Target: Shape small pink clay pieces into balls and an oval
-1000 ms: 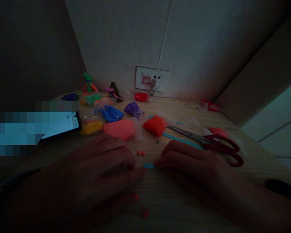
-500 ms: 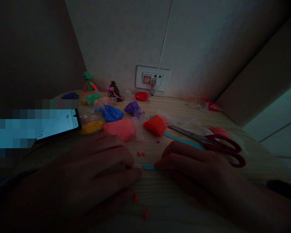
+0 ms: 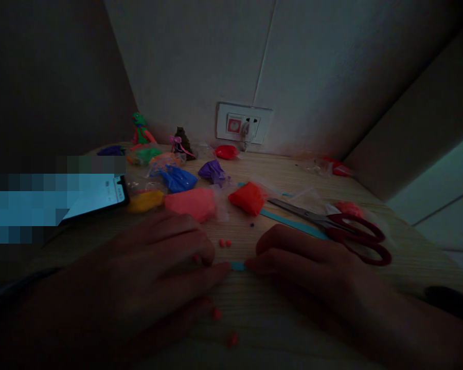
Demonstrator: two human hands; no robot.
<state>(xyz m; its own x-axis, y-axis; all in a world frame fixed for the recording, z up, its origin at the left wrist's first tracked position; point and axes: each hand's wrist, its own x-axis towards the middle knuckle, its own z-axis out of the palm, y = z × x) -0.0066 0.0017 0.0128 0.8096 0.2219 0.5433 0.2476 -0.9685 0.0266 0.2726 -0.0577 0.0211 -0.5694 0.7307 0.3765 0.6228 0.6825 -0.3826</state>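
Head view: small blue piece (image 3: 237, 266) on wood-grain table (image 3: 241, 231), between the hands; left hand (image 3: 165, 252), fingers bent, has a fingertip at its left end; right hand (image 3: 312, 262), fingers curled, touches its right end; can't tell if either actually pinches it; two pink balls (image 3: 221, 243) just beyond; red-handled scissors (image 3: 323, 222) lie over blue strip (image 3: 287, 221), near right hand

VIEW: your head camera | FROM: above and behind your left hand (image 3: 150, 262) and right hand (image 3: 312, 272) | FACING: forward and down, across the worktop (image 3: 278, 168) to the wall (image 3: 185, 61) beyond them | RANGE: close, hands large in lower half
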